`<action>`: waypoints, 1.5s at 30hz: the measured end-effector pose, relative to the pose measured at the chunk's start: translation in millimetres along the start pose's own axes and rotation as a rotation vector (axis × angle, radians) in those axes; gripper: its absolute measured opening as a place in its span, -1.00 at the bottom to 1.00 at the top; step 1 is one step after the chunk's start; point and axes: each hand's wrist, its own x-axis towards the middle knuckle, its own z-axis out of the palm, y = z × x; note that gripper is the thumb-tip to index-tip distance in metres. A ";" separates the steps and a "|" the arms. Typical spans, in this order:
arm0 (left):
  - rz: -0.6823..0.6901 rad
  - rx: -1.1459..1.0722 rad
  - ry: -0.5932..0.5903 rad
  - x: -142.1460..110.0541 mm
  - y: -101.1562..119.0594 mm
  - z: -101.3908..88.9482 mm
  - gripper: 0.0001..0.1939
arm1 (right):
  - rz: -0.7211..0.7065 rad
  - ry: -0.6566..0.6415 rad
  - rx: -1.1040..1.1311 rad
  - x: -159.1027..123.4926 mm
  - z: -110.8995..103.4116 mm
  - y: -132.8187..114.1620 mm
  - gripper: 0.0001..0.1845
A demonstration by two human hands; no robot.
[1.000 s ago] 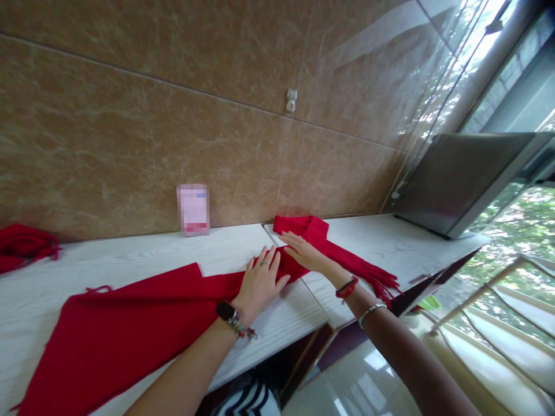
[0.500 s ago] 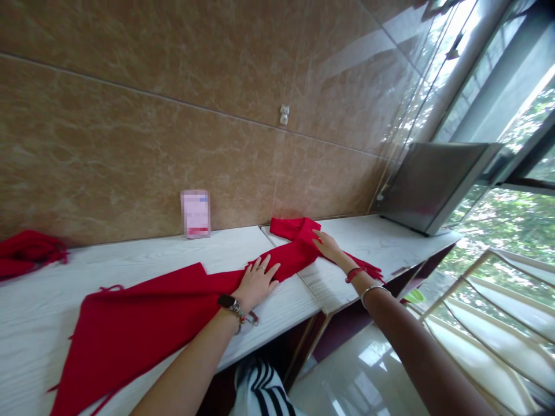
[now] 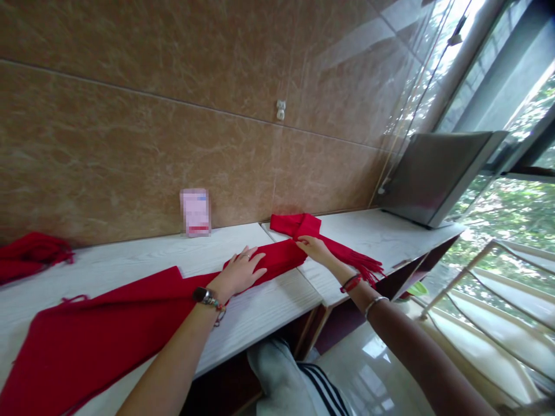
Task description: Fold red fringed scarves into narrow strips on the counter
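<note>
A red scarf (image 3: 113,323) lies along the white countertop, wide and flat at the left, folded into a narrower strip (image 3: 277,258) toward the middle. My left hand (image 3: 238,271) rests palm down on that strip with its fingers spread. At the strip's right end, my right hand (image 3: 315,249) has its fingers drawn together on the red cloth, in what looks like a pinch. Just beyond it is a folded red fringed piece (image 3: 347,252), with a bent-over part at the back. Whether this piece joins the strip is hidden by my right hand.
Another bunched red cloth (image 3: 32,254) lies at the far left of the countertop (image 3: 208,245). A pink card-like item (image 3: 196,212), blurred out, leans against the brown tiled wall. A grey box-shaped appliance (image 3: 437,176) stands at the right end, near a cream rack (image 3: 489,323).
My left hand has slid left, and the scarf's wide part has shifted left with it. My right hand has moved slightly down and left, its fingers drawing together on the strip's end.
</note>
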 end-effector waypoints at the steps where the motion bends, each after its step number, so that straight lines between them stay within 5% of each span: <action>1: -0.001 0.010 0.000 0.7 5.0 5.2 -0.43 | -0.026 0.012 -0.013 2.7 -0.3 -5.3 -0.70; 5: 0.012 0.013 -0.053 3.6 15.6 21.3 -0.32 | -0.189 -0.010 -0.041 8.2 5.8 -26.4 -0.58; 10: -0.034 0.004 -0.094 2.4 11.8 13.2 -0.28 | -0.550 -0.257 -0.349 4.2 22.4 -34.3 -0.62; 15: -0.221 0.071 -0.108 -33.3 -2.7 -9.5 -0.20 | -0.497 -0.235 -0.411 6.7 19.0 -45.3 -0.56; 19: -0.258 0.120 -0.038 -97.3 -38.9 -17.3 -0.23 | -0.610 -0.201 -0.165 0.9 15.6 -90.1 -0.50; 24: -0.372 0.205 0.023 -181.5 -115.0 -14.3 -0.27 | -0.866 -0.421 -0.023 -17.3 33.4 -141.0 -0.50; 27: -0.480 0.252 0.122 -218.2 -155.5 -14.8 -0.29 | -0.963 -0.515 -0.036 -22.2 46.2 -143.7 -0.51; 31: -0.560 0.164 0.194 -246.4 -182.9 -19.8 -0.21 | -0.989 -0.434 -0.043 -21.9 58.2 -126.8 -0.52; 38: -0.632 -0.177 0.296 -249.5 -180.2 -42.1 -0.32 | -0.973 -0.409 -0.005 -22.3 58.6 -118.9 -0.49; 45: -0.596 -0.506 0.499 -217.9 -148.1 -64.7 -0.41 | -1.017 -0.464 0.213 -45.2 63.7 -181.4 -0.39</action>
